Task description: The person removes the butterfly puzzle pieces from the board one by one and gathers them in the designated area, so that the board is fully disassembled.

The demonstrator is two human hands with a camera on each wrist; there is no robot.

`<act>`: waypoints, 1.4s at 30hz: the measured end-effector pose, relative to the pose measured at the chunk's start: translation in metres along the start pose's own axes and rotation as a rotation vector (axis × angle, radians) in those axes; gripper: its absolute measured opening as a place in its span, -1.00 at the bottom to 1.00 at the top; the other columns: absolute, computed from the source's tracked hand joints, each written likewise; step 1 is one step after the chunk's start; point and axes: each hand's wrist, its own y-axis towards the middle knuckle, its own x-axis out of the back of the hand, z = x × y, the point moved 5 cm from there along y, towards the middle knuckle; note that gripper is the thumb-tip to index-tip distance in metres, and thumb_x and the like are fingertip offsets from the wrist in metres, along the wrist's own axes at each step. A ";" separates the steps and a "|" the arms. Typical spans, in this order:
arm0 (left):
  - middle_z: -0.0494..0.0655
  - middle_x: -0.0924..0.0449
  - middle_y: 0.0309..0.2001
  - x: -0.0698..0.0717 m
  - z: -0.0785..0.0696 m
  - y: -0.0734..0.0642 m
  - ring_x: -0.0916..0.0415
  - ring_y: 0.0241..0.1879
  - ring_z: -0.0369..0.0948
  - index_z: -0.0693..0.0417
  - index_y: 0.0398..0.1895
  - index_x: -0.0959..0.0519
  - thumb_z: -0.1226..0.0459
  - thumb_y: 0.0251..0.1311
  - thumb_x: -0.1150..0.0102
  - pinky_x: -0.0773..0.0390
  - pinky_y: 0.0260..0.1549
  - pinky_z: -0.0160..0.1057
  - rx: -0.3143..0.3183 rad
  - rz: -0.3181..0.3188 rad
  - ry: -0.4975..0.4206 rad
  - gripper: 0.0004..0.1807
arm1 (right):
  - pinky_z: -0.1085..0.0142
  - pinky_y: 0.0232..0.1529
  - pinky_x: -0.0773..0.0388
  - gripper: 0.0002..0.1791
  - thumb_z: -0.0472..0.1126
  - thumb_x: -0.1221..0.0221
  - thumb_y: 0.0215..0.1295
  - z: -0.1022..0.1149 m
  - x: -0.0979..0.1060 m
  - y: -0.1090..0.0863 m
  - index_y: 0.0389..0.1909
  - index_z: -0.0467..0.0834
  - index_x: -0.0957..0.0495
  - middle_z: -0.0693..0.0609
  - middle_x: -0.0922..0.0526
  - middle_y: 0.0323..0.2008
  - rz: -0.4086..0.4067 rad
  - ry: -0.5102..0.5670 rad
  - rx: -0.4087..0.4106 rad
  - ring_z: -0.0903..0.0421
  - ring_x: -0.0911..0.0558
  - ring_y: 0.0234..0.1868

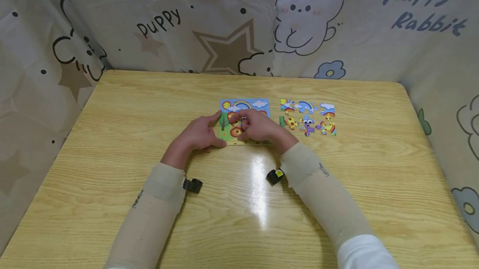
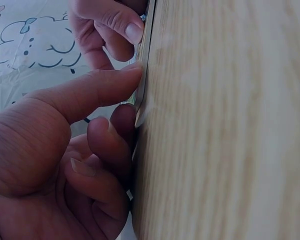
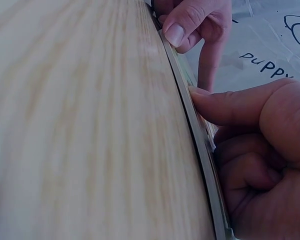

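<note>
A colourful picture puzzle board (image 1: 261, 104) lies flat on the table, with a sun, a rainbow, clouds and a tree on it. My left hand (image 1: 199, 134) holds its left edge, thumb by the near corner and index finger higher up. Over the middle of the board lies my right hand (image 1: 258, 125), index finger and thumb touching the picture and the other fingers curled. Whether a piece is between them is hidden. In the right wrist view the thumb of the right hand (image 3: 270, 135) meets the board edge (image 3: 195, 130). Loose puzzle pieces (image 1: 307, 123) lie to the right.
The wooden table (image 1: 374, 169) carries the board and the several pieces, which are laid out in two rows. Printed cloth (image 1: 224, 7) hangs behind and at both sides of the table. A small black camera (image 1: 275, 176) sits at the right wrist.
</note>
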 end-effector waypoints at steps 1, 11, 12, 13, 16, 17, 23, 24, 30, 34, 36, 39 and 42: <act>0.00 -0.46 -0.69 0.000 0.000 0.000 -0.40 -0.75 -0.13 -0.17 0.62 0.00 0.19 0.03 -0.56 -0.37 -0.69 -0.23 -0.003 0.000 0.003 0.15 | 0.31 -0.59 -0.27 -0.51 -0.44 -0.38 0.13 0.000 0.000 0.000 0.10 -0.13 -0.57 0.10 -0.20 -0.71 0.000 0.001 0.001 0.17 -0.20 -0.70; 0.00 -0.45 -0.68 0.000 0.001 0.001 -0.42 -0.75 -0.11 -0.19 0.62 0.01 0.20 0.02 -0.56 -0.41 -0.66 -0.21 -0.004 -0.003 -0.003 0.16 | 0.29 -0.53 -0.32 -0.50 -0.48 -0.41 0.08 -0.002 0.000 0.000 0.04 -0.14 -0.50 0.07 -0.22 -0.69 -0.047 0.040 -0.013 0.13 -0.22 -0.67; 0.00 -0.46 -0.68 0.000 0.001 0.001 -0.42 -0.75 -0.11 -0.18 0.62 0.00 0.20 0.03 -0.56 -0.42 -0.66 -0.20 -0.002 -0.002 -0.005 0.15 | 0.29 -0.52 -0.33 -0.49 -0.47 -0.42 0.08 -0.003 0.000 0.000 0.03 -0.14 -0.50 0.06 -0.24 -0.68 -0.055 0.040 -0.020 0.13 -0.23 -0.66; 0.00 -0.46 -0.67 0.000 0.001 0.001 -0.42 -0.75 -0.11 -0.18 0.62 0.00 0.20 0.03 -0.56 -0.42 -0.66 -0.20 -0.002 -0.003 -0.003 0.15 | 0.28 -0.51 -0.34 -0.49 -0.45 -0.43 0.07 -0.003 0.000 -0.001 0.03 -0.14 -0.50 0.06 -0.27 -0.68 -0.066 0.038 -0.030 0.13 -0.25 -0.66; 0.01 -0.48 -0.66 0.000 -0.001 0.000 -0.43 -0.74 -0.11 -0.15 0.62 0.00 0.21 0.03 -0.55 -0.41 -0.65 -0.21 -0.006 -0.004 0.002 0.15 | 0.27 -0.47 -0.36 -0.48 -0.41 -0.47 0.04 -0.004 0.002 -0.002 0.02 -0.13 -0.49 0.05 -0.34 -0.65 -0.090 0.032 -0.059 0.13 -0.28 -0.64; 0.01 -0.48 -0.66 0.000 -0.001 0.000 -0.43 -0.74 -0.12 -0.15 0.62 0.00 0.21 0.03 -0.55 -0.41 -0.65 -0.21 -0.006 -0.005 0.002 0.15 | 0.27 -0.46 -0.36 -0.47 -0.40 -0.48 0.04 -0.005 0.002 -0.002 0.02 -0.13 -0.50 0.05 -0.35 -0.64 -0.094 0.035 -0.065 0.14 -0.29 -0.63; 0.01 -0.47 -0.66 0.000 -0.003 -0.001 -0.42 -0.74 -0.12 -0.16 0.62 0.00 0.22 0.04 -0.55 -0.39 -0.66 -0.21 0.006 -0.003 -0.007 0.14 | 0.27 -0.45 -0.36 -0.44 -0.38 -0.51 0.00 -0.003 0.004 -0.005 0.04 -0.16 -0.50 0.04 -0.36 -0.64 -0.094 0.062 -0.032 0.13 -0.30 -0.62; 0.01 -0.47 -0.66 0.000 -0.003 -0.002 -0.42 -0.74 -0.12 -0.16 0.62 0.00 0.22 0.05 -0.54 -0.39 -0.66 -0.21 0.008 -0.001 -0.006 0.14 | 0.27 -0.46 -0.36 -0.43 -0.37 -0.51 0.00 -0.002 0.004 -0.006 0.04 -0.16 -0.50 0.03 -0.36 -0.64 -0.097 0.064 -0.024 0.13 -0.31 -0.62; -0.01 -0.45 -0.67 0.001 -0.003 -0.002 -0.41 -0.74 -0.12 -0.17 0.62 0.01 0.20 0.04 -0.54 -0.40 -0.63 -0.20 0.003 -0.008 0.020 0.14 | 0.26 -0.51 -0.35 -0.47 -0.17 -0.56 -0.02 0.003 0.002 -0.013 -0.03 -0.10 -0.54 0.01 -0.43 -0.59 -0.148 -0.045 -0.009 0.12 -0.37 -0.59; -0.01 -0.45 -0.67 0.001 -0.003 -0.002 -0.42 -0.74 -0.12 -0.17 0.62 0.01 0.20 0.04 -0.55 -0.42 -0.61 -0.19 -0.003 -0.009 0.019 0.14 | 0.26 -0.46 -0.40 -0.50 -0.06 -0.57 -0.04 0.004 -0.002 -0.013 -0.13 -0.10 -0.56 0.01 -0.50 -0.53 -0.167 -0.156 -0.030 0.13 -0.43 -0.53; -0.01 -0.45 -0.67 0.000 -0.003 -0.002 -0.42 -0.74 -0.12 -0.16 0.62 0.01 0.21 0.04 -0.55 -0.42 -0.62 -0.19 -0.005 -0.004 0.012 0.15 | 0.26 -0.45 -0.41 -0.52 -0.06 -0.56 -0.04 0.005 -0.004 -0.013 -0.15 -0.12 -0.57 0.00 -0.52 -0.53 -0.169 -0.182 -0.043 0.12 -0.44 -0.52; -0.01 -0.46 -0.67 0.000 -0.004 -0.002 -0.42 -0.75 -0.12 -0.15 0.62 0.01 0.21 0.04 -0.55 -0.42 -0.62 -0.19 -0.010 -0.005 0.012 0.15 | 0.25 -0.43 -0.42 -0.55 -0.08 -0.55 -0.02 0.007 -0.004 -0.013 -0.16 -0.13 -0.58 0.00 -0.54 -0.51 -0.175 -0.199 -0.055 0.11 -0.47 -0.51; -0.01 -0.46 -0.67 0.001 -0.004 -0.002 -0.42 -0.74 -0.12 -0.15 0.62 0.01 0.20 0.03 -0.55 -0.44 -0.60 -0.18 -0.014 -0.010 0.023 0.15 | 0.25 -0.42 -0.43 -0.56 -0.09 -0.54 0.00 0.008 -0.004 -0.014 -0.16 -0.13 -0.59 0.01 -0.54 -0.50 -0.180 -0.206 -0.056 0.12 -0.48 -0.49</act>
